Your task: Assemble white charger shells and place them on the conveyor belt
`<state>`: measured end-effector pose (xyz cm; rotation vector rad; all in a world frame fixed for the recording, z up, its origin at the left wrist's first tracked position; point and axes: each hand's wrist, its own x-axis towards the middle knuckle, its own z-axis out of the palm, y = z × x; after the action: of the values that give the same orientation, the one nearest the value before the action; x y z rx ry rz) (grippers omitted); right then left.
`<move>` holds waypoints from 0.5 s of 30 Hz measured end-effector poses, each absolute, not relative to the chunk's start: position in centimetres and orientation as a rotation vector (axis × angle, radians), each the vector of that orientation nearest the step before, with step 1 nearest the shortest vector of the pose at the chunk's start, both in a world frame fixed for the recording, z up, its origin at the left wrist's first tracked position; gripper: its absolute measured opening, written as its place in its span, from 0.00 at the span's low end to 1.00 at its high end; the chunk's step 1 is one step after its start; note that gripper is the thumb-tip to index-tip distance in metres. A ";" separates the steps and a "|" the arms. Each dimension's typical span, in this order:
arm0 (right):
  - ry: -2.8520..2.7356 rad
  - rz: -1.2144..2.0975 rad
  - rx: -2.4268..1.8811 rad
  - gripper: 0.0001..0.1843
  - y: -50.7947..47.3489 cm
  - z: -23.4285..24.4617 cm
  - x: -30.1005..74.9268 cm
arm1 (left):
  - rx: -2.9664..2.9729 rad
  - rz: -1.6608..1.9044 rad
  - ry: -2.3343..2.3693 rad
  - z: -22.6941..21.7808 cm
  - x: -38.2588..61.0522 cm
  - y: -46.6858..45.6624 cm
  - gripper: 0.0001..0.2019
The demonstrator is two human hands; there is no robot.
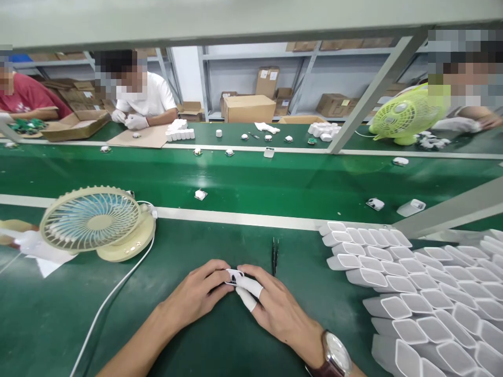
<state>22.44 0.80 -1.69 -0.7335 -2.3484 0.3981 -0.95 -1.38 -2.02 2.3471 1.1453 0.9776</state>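
Between my two hands, just above the green bench, is a small white plastic part (234, 276) with a dark spot on its face. My left hand (202, 288) pinches its left side with thumb and fingers. On its other side, my right hand (271, 301) grips it too, with white finger covers on two fingers and a watch (337, 352) on the wrist. My fingers hide much of the part. Black tweezers (275, 255) lie on the bench just beyond my right hand.
Rows of white plastic housings (393, 309) fill the bench's right side. A cream fan (98, 222) with its white cable stands at left. Small white parts, one on a board (200, 194), lie along the green conveyor (275, 180). Co-workers sit opposite, near a lime fan (404, 112).
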 end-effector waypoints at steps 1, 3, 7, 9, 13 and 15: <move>-2.352 0.390 -0.720 0.17 0.8 -1.8 22.5 | 2.350 0.976 1.147 -2.0 -1.0 -1.3 0.09; -2.352 0.385 -0.711 0.16 0.8 -1.9 22.4 | 2.356 0.972 1.149 -2.1 -1.1 -1.3 0.08; -2.327 0.415 -0.728 0.18 0.8 -1.7 22.3 | 2.362 0.983 1.148 -2.3 -1.1 -1.2 0.07; -2.310 0.426 -0.727 0.19 0.8 -1.6 22.2 | 2.370 0.990 1.158 -2.4 -0.9 -1.2 0.07; -2.306 0.413 -0.747 0.20 0.7 -1.4 22.1 | 2.339 1.045 1.147 -2.2 -0.7 -1.1 0.06; -2.289 0.392 -0.765 0.21 0.7 -1.5 22.1 | 2.317 1.056 1.124 -2.2 -0.7 -1.0 0.06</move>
<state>22.09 0.69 -1.46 -0.7652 -2.2891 0.3918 -0.73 -0.98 -2.22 2.3165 1.1237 1.0558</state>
